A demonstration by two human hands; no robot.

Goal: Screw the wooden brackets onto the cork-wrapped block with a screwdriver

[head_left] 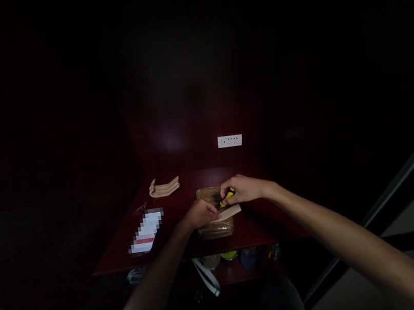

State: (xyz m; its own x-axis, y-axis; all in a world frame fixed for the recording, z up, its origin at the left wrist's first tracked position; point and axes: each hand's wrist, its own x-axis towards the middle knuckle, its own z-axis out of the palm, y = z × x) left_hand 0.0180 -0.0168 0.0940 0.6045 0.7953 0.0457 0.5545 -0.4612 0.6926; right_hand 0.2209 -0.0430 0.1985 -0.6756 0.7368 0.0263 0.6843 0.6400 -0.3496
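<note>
Both arms reach forward over the near edge of the dark red table (201, 246), elbows out, hands meeting near its middle. Right hand (242, 189) comes in from the right, palm down, fingers closed narrow around a yellow-and-black screwdriver (228, 197), tip angled down and left toward the left hand. Left hand (200, 214) sits lower, fingers curled narrow by the screwdriver tip; exact grip can't be told.

Under both hands: a brown wrapped block (217, 232), with a pale wood strip (231, 212) across it, sticking out right. Block lies flat mid-table, surface rough, details dim.

Left of the hands: a curved tan wood piece (164, 187), a small metal item (140, 207), a blurred white-and-red card (146, 231). White outlet plate (230, 140) on the wall behind. Nothing stands between hands and block.
</note>
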